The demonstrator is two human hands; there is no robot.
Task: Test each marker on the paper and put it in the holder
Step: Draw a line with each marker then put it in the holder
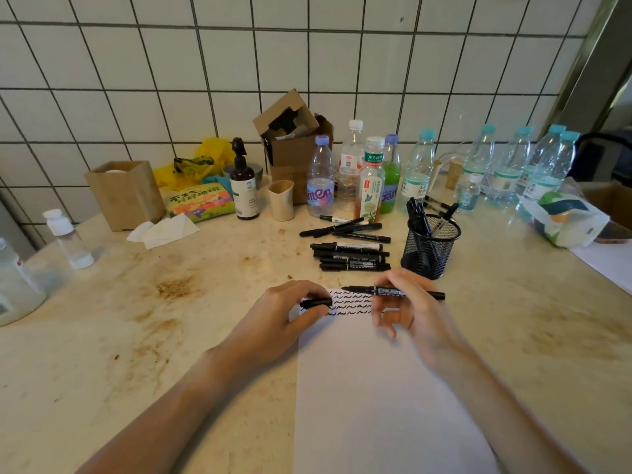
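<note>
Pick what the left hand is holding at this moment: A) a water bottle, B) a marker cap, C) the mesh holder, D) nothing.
B: the left hand pinches a short black cap over the paper, while the right hand holds the uncapped marker.

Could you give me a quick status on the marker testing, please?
Right hand holds uncapped marker; left hand holds cap. Squiggles on paper. Holder part filled, pile waiting. Nothing in the way.
</note>
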